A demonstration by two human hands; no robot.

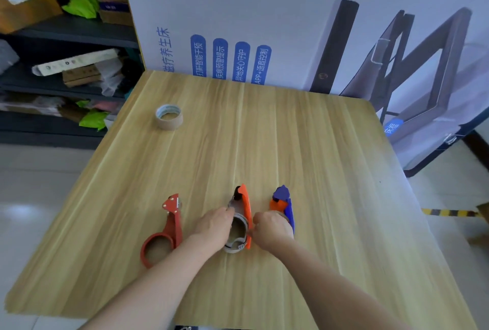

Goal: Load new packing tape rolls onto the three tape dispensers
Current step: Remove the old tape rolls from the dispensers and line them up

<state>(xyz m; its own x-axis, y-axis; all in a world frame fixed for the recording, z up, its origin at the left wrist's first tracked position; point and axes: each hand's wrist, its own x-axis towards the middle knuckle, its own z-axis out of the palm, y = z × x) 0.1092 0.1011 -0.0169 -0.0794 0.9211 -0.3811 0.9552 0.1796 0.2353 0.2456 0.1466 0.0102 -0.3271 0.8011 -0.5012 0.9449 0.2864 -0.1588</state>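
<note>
"Where are my hands?"
"My left hand (pixel 215 225) and right hand (pixel 272 229) flank the orange tape dispenser (pixel 244 210), both touching the tape roll (pixel 238 234) seated in it."
"And elsewhere on the bench (pixel 330 197)?"
"An empty red dispenser (pixel 165 231) left, a blue dispenser (pixel 284 201) right, a spare roll (pixel 169 116) far back."

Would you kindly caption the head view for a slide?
Both hands work a tape roll into the orange dispenser.
</note>
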